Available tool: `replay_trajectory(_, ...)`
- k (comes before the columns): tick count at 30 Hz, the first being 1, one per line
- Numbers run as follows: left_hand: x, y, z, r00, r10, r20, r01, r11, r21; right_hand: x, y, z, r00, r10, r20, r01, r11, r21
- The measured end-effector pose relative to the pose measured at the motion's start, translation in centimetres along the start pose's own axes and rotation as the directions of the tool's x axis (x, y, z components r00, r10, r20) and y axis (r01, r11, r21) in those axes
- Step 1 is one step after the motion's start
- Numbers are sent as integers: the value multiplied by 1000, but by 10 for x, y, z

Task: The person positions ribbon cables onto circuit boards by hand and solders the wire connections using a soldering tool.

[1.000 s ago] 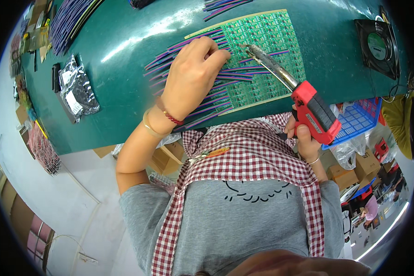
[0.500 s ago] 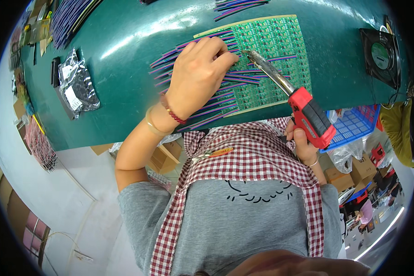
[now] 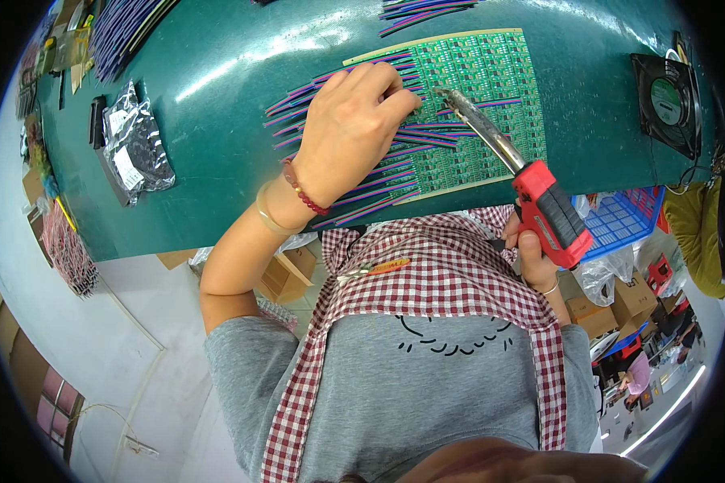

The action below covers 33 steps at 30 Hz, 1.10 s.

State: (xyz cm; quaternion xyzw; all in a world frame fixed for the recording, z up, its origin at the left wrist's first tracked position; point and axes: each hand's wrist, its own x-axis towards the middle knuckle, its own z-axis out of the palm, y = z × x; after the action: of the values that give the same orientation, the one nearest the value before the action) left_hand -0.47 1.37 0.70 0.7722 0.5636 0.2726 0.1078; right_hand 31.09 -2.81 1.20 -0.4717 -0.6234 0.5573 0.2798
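Note:
A green circuit board panel (image 3: 491,68) with pale edge strips lies on the table, with rows of blue, pink and black wires (image 3: 290,105) along its left side. Over those rows, my left hand (image 3: 350,121) pinches thumb and forefinger on a wire at the board; the hand hides most of that wire. My right hand (image 3: 532,256) grips a soldering iron (image 3: 546,205) by its red and black handle. The iron's metal barrel slants up and left, its tip over the board just right of my left fingertips. A few loose wires (image 3: 427,138) lie across the board.
More wires (image 3: 423,12) are bundled at the far edge and a thick bundle (image 3: 125,36) at far left. A plastic bag of dark parts (image 3: 137,149) lies on the green table (image 3: 217,177). At right stand a black fan (image 3: 664,105) and, lower, a blue basket (image 3: 624,221).
The soldering iron has shifted slightly right, its tip a little farther from my left fingertips. My left hand keeps its pinch at nearly the same spot on the board.

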Motion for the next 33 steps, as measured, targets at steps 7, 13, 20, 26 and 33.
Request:
replay_trajectory(7,1,-1,0,1000,-2,1,2,1000,-3,-2,4,0,999,-9,35,12,997,-70)
replay_trajectory(13,2,0,-1,1000,-2,-8,2,1000,-26,0,9,-2,997,-56,54,63,988,-142)
replay_trajectory(20,2,0,-2,1000,-17,17,17,1000,-14,-1,9,-1,995,-71,66,84,970,-229)
replay_trajectory(26,1,-2,-2,1000,-20,24,20,1000,-6,-3,4,-1,1000,-16,-2,16,998,-67)
replay_trajectory(33,2,-2,-2,1000,-15,15,15,1000,-22,-3,9,-2,998,-35,48,44,977,-209)
